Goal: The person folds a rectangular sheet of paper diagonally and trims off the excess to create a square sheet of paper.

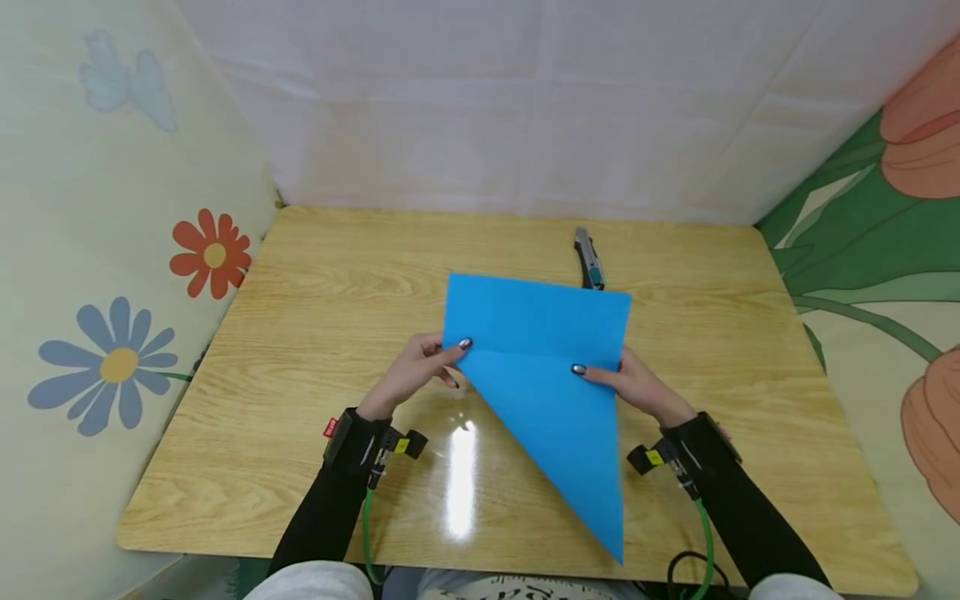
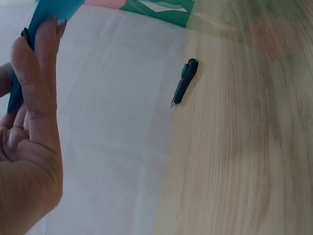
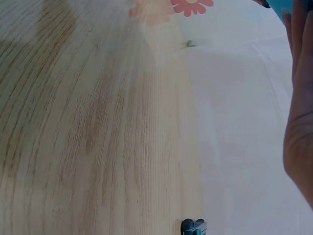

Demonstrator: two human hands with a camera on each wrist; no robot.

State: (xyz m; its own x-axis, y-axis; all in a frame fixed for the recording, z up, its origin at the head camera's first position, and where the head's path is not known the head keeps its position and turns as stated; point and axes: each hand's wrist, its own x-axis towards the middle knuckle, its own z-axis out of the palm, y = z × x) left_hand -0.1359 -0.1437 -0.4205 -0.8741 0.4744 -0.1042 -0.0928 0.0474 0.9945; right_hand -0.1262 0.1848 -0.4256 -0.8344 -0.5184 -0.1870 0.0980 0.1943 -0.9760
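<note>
A sheet of blue paper [image 1: 536, 325] with a crease running across it is held up above the table. Its top part is a rectangle, and below the crease it narrows to a long point near the table's front edge. My left hand [image 1: 412, 371] pinches its left edge at the crease, thumb in front. On the right edge, my right hand [image 1: 645, 385] grips the sheet with the thumb on the front and the other fingers hidden behind. In the left wrist view, a corner of the paper [image 2: 54, 17] shows between the fingers of the left hand [image 2: 34, 132].
A utility knife [image 1: 589, 260] lies on the wooden table [image 1: 337, 275] beyond the paper, partly covered by its top edge. In the left wrist view the knife [image 2: 186, 82] shows whole. A white cloth [image 1: 480, 125] hangs behind the table, with flower-patterned panels on both sides.
</note>
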